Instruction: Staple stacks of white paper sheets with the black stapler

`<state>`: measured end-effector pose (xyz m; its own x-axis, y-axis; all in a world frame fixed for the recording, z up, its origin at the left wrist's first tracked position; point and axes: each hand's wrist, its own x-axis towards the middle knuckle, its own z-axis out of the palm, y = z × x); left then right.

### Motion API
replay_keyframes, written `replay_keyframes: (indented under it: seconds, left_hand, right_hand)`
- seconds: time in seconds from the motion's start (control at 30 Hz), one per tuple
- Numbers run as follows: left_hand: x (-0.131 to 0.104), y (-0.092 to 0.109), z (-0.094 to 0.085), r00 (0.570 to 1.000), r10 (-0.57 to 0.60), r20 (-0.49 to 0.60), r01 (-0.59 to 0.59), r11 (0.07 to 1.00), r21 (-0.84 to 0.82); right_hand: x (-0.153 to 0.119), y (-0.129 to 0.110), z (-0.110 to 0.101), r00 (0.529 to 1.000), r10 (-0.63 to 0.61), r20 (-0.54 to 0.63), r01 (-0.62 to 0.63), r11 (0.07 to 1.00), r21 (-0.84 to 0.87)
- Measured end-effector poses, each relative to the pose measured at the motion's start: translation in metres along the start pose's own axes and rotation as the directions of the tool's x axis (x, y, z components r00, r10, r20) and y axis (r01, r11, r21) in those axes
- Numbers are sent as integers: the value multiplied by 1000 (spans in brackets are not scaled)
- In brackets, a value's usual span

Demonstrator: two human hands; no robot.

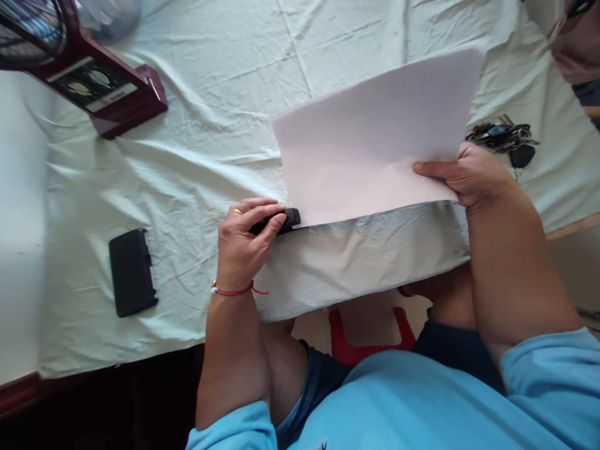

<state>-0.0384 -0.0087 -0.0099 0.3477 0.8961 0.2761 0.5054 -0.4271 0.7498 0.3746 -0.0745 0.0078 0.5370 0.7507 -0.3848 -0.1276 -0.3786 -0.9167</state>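
The left hand (248,234) is closed around a black stapler (291,217), thumb on its near side, fingers over the top; the stapler points right, long axis nearly level, nose at the near left corner of the white paper (370,134). The paper extends rightward, long axis rising slightly, its right end pinched beneath the right thumb of the right hand (480,175), whose other fingers are mostly hidden.

The right fingers (434,169) grip the lower-right part of a white rectangular paper sheet (370,137); at its lower-left corner, the left fingers (272,230) hold a small black stapler-like device (292,217). Dark-fobbed metal keys (504,137) lie just right of the sheet, a black rectangular case (132,272) well left.
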Motion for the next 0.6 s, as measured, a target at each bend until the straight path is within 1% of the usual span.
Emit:
replay_keyframes:
  seconds: [0.07, 0.17, 0.27, 0.4, 0.43, 0.5, 0.57, 0.6]
  left_hand:
    - [0, -1, 1, 1000, 9, 12, -10, 999, 31]
    - [0, -4, 2, 998, 26, 51, -32, 991, 130]
    - [1, -6, 5, 996, 5, 88, -23, 979, 203]
    - [5, -4, 6, 987, -47, 156, 20, 985, 172]
    - [5, -2, 6, 986, -58, 154, 33, 987, 160]
    - [3, 2, 4, 991, -83, 106, 66, 986, 155]
    - [0, 7, 4, 992, -119, 46, 111, 983, 145]
    - [-1, 10, 4, 990, -137, 35, 131, 984, 123]
  right_hand:
    - [-1, -1, 1, 1000, 6, -5, -6, 1000, -5]
    - [-3, -4, 2, 1000, 10, -12, -10, 1000, -4]
    - [-6, -7, 4, 1000, 23, -14, -22, 1000, 2]
    - [-8, -8, 8, 999, 47, -26, -46, 998, 35]
    - [-7, -8, 9, 998, 46, -31, -45, 998, 42]
    - [-5, -7, 11, 999, 20, -45, -18, 998, 53]
    - [-2, -4, 11, 998, -30, -47, 33, 997, 72]
    - [0, -2, 10, 998, -53, -41, 57, 995, 84]
